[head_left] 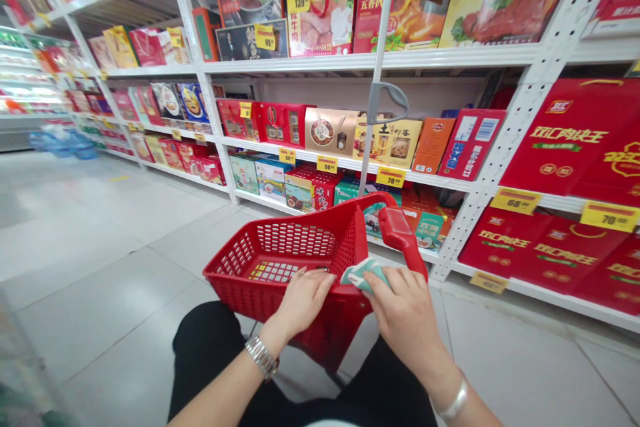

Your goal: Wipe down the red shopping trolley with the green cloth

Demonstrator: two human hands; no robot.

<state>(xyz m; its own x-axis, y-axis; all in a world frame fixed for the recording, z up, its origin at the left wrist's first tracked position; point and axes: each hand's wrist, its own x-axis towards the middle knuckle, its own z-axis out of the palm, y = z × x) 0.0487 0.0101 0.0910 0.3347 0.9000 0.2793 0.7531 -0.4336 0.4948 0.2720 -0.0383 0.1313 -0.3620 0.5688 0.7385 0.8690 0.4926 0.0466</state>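
In the head view a red plastic shopping cart basket (280, 290), with slotted sides, stands just in front of my knees. My left hand (307, 297) rests over its near rim, the fingers curled to the inside. On the same rim, further right, my right hand (400, 300) presses a folded teal and white cloth (364, 273) between thumb and fingers. The cart's red handle (397, 227) rises just beyond my right hand. Through the basket's slotted floor some pale and yellow patches show. My left fingertips are partly hidden by the rim.
White metal shelves (350, 61) with boxed gift packs and yellow price tags run behind the cart. A pale pole (381, 33) with a grey hook (387, 101) rises behind the handle. Tiled floor (115, 267) spreads left. Blurred blue containers (63, 140) stand farther off.
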